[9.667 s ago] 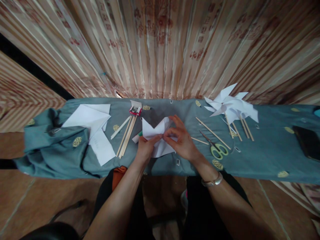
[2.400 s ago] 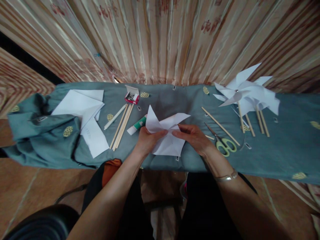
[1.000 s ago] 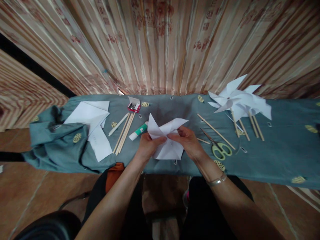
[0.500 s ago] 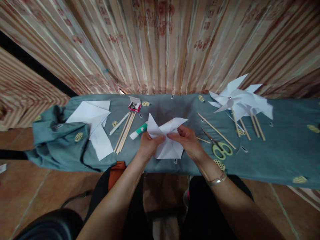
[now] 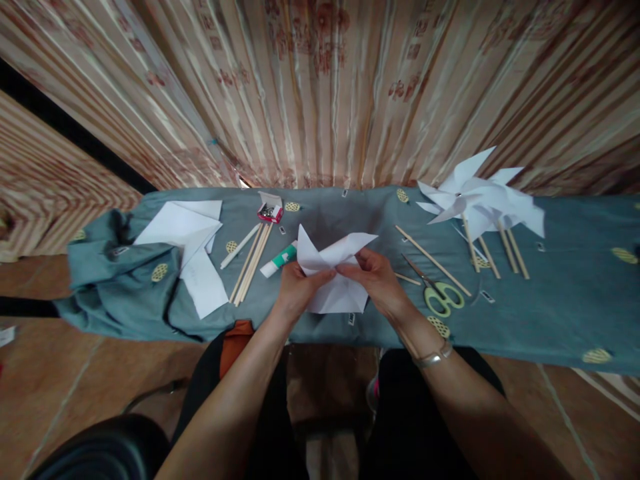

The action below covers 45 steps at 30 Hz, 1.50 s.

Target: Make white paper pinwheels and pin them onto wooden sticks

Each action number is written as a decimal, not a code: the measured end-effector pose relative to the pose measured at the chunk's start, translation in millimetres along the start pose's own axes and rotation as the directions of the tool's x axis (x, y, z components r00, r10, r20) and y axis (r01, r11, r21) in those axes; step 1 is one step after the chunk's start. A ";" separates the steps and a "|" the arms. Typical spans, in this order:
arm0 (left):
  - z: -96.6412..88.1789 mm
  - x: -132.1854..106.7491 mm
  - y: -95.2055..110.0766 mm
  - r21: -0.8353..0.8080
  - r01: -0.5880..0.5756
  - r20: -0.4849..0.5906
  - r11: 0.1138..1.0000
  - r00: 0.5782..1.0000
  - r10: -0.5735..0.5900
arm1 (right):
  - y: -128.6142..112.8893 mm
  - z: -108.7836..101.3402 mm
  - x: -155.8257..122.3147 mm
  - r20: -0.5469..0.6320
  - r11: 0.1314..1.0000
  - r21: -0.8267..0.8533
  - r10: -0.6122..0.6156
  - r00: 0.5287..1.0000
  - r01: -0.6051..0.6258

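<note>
A white folded paper pinwheel (image 5: pixel 334 273) sits between both my hands over the near edge of a bench covered in blue-grey cloth (image 5: pixel 530 300). My left hand (image 5: pixel 299 288) pinches the paper's centre from the left, thumb on top. The fingers of my right hand (image 5: pixel 376 279) press the folded flaps at the centre from the right. Two pointed flaps stick up behind my fingers. A silver bracelet circles my right wrist.
Green-handled scissors (image 5: pixel 440 295) and loose wooden sticks (image 5: pixel 433 252) lie to the right. Finished white pinwheels on sticks (image 5: pixel 480 199) lie at the far right. To the left are a glue stick (image 5: pixel 278 260), several sticks (image 5: pixel 253 261), a small pin box (image 5: pixel 270 209) and white paper sheets (image 5: pixel 187 237).
Over ten seconds the paper has gained raised flaps folded to its centre. In the last second both hands stay on it with only slight finger shifts.
</note>
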<state>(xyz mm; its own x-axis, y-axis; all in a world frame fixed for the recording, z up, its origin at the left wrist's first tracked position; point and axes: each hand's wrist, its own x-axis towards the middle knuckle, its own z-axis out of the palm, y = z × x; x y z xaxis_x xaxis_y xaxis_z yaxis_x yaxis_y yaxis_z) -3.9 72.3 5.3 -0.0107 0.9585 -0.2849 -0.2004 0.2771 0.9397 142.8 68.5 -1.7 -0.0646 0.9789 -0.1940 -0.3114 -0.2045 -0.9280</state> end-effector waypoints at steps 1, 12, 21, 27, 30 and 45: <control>-0.1 0.1 -0.2 -0.006 -0.002 0.002 1.000 1.000 0.002 | 0.0 -0.1 0.0 -0.001 1.000 -0.006 0.001 1.000 -0.001; 0.3 -0.1 3.5 -0.058 -0.002 -0.035 0.998 0.999 0.000 | -1.9 -5.3 -2.0 0.014 0.998 -0.057 -0.041 0.999 0.041; -12.5 6.6 11.4 -0.212 0.012 -0.127 0.977 0.991 -0.040 | -7.5 -40.8 -28.3 -0.015 0.790 -0.528 -0.374 0.927 0.310; -15.7 7.7 10.3 -0.214 0.031 -0.134 0.976 0.989 -0.061 | -12.9 -39.8 -61.8 0.372 0.287 -0.765 -0.533 0.760 0.576; -14.2 6.1 10.1 -0.194 0.059 -0.112 0.979 0.990 -0.082 | -11.9 -39.5 -66.9 0.473 0.268 -0.740 -0.446 0.760 0.617; -3.4 0.7 10.3 -0.189 0.141 -0.076 0.972 0.985 -0.157 | -3.7 -44.0 -62.8 0.364 0.401 -0.762 -0.385 0.848 0.509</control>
<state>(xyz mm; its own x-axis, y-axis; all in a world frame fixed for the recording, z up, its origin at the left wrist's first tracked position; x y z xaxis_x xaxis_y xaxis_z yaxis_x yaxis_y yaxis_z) -9.3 75.6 14.1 -0.0538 0.8950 -0.4429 -0.3819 0.3914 0.8373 189.7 7.8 -0.1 -0.2805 0.9090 0.3084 0.5642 0.4160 -0.7132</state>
